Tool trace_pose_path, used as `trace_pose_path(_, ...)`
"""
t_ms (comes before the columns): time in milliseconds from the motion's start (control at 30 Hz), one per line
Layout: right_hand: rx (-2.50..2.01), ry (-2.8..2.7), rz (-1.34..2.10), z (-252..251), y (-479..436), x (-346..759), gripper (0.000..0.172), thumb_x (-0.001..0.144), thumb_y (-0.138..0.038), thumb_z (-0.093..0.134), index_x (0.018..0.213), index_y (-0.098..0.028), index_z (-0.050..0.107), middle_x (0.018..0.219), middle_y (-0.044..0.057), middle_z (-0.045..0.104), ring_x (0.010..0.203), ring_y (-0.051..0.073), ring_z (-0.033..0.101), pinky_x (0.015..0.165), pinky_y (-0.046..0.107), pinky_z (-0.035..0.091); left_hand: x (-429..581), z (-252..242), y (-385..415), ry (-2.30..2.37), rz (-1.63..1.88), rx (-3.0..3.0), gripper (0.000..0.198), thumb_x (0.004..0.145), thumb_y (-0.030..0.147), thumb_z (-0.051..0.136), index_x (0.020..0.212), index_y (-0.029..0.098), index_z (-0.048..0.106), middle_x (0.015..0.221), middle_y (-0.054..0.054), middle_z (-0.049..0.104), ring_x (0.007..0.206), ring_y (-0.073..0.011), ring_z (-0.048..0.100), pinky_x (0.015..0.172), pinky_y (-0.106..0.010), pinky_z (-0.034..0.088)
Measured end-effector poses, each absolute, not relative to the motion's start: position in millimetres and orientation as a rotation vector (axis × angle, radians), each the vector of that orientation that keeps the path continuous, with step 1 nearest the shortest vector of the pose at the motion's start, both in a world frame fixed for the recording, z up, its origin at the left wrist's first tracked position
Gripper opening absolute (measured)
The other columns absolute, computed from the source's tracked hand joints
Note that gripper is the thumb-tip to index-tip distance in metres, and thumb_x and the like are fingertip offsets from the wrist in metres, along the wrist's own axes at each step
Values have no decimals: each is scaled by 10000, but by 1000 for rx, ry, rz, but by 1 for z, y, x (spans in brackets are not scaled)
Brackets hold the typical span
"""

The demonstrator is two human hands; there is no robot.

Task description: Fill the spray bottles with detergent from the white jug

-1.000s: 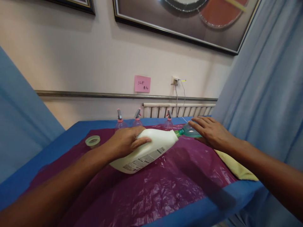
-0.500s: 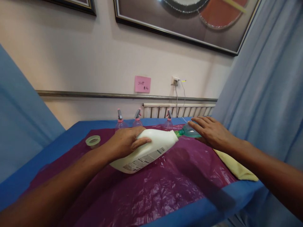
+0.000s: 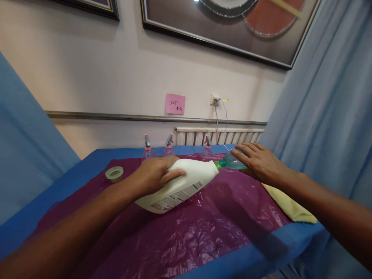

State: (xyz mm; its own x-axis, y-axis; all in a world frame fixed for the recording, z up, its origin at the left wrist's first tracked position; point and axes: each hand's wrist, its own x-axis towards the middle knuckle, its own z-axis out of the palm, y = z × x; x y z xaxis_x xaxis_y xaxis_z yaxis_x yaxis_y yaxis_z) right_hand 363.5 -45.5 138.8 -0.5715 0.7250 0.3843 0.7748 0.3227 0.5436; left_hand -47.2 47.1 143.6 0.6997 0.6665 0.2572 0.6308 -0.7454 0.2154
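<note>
My left hand (image 3: 154, 175) is wrapped round a large white jug (image 3: 180, 186) with a printed label, tipped almost flat so that its open mouth meets the neck of a small clear green bottle (image 3: 229, 161). My right hand (image 3: 258, 162) holds that green bottle from above, fingers curled over it. Both bottles are over a purple plastic sheet (image 3: 186, 232) that covers a blue table (image 3: 87, 162).
A pale green cap (image 3: 114, 173) lies on the sheet at the left. Three spray bottles (image 3: 169, 146) stand along the table's far edge. A yellow cloth (image 3: 287, 203) lies under my right forearm. Blue curtains hang on both sides; a radiator (image 3: 221, 135) lines the wall.
</note>
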Motion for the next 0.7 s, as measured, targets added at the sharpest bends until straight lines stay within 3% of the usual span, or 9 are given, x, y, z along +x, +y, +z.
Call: trace_pose_path(700,-1413,-2523,-1131,147,-45,358,595,1019,-267,707,1582,-178,537,1546,227,647,1358,388,631,1065,495,481,-48,144,46,1068,508,2780,543,1078,714,489,1284,269,720,1274,-89,816,1130,-336,759,889,-402,529)
